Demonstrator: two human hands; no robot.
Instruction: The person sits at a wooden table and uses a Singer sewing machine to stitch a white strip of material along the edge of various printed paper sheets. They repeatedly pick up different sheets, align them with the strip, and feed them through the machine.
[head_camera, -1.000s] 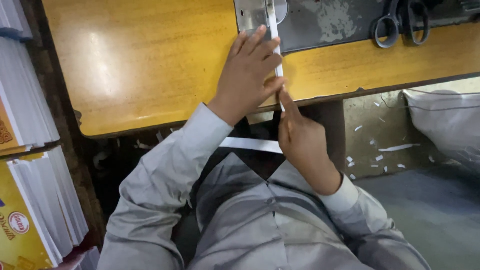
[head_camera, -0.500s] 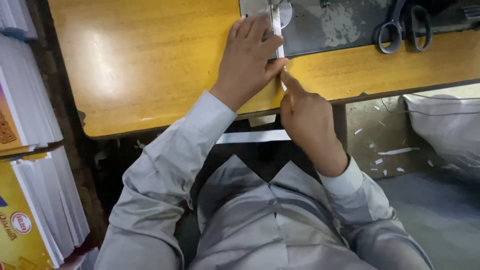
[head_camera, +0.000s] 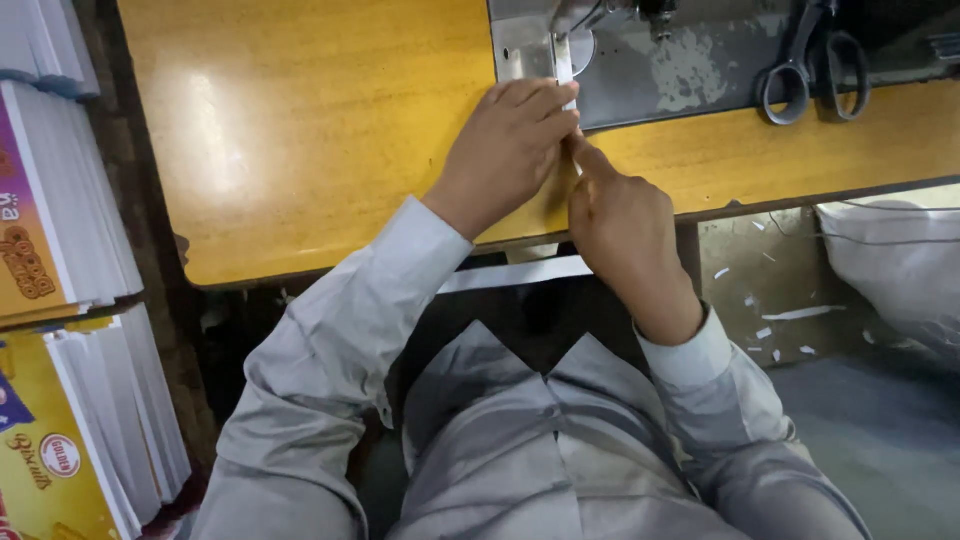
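Against the picture from half a second back, both hands sit slightly further from the table edge and closer to the sewing machine bed. The left hand has its fingers flattened over the white strip right at the front edge of the grey metal bed, where earlier they lay a little nearer the person. The right hand has followed it forward, its forefinger stretched toward the bed and touching the left hand's fingertips; a second ago that hand was lower, just off the table's near edge.

The left hand presses down on the strip with the fingers together, not closed around it. The right hand is loosely curled with the forefinger out; whether it pinches the strip cannot be told, as the fingers hide it.

The strip is narrow, white and flat, like a tape or folded band. A short length shows on the bed just beyond the left fingertips, running toward the needle area. Another stretch of white band lies crosswise below the yellow wooden table, in front of the person's lap.

Scissors rest on the bed, well to the right of the hands.
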